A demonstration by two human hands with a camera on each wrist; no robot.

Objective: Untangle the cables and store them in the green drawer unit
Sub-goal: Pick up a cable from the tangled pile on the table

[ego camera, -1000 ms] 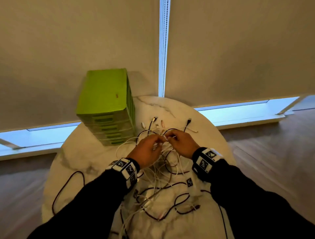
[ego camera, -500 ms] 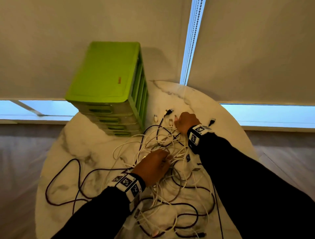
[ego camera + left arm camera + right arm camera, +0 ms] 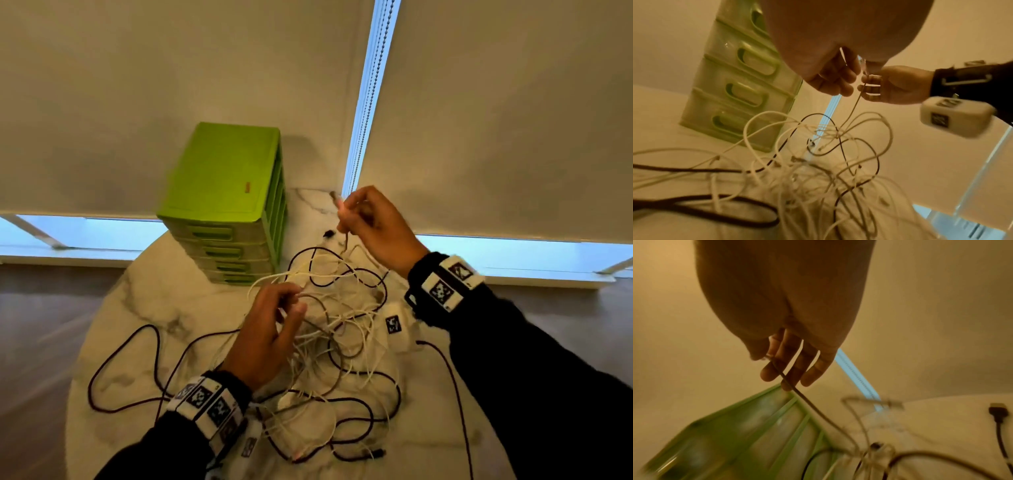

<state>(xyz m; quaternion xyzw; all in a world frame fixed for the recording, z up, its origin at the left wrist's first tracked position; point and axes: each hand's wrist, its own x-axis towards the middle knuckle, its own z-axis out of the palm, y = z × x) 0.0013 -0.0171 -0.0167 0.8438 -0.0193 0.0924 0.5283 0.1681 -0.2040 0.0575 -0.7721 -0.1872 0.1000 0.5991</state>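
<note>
Left hand (image 3: 263,339), lower centre of head view, fingers curled into the pale loops of the cable tangle (image 3: 329,329), gripping a few strands and pinning the heap on the surface (image 3: 144,308). Half a sec ago it lay flat on the pile; now it's bunched, acting as anchor.

Drawer unit (image 3: 226,195) stands upper left of centre, touching nothing but the surface, all drawers look closed; nothing stored yet.

Tangle is mid-frame, just right of the unit and in front of it, dark and white cords mixed. One dark cord (image 3: 113,370) strays out to lower left.

Right hand (image 3: 373,226), right of centre, was down at the far edge of the pile a moment ago; now raised, pinching a thin brownish cable (image 3: 818,412) near its plug end (image 3: 334,196), which sticks up above the fingers (image 3: 797,368). Cable runs down taut-ish into the tangle.

Means: one end found and lifted, so first cable is prob. being drawn free. Rest of it is still threaded in the heap; a snag is likely if pulled fast.
</note>
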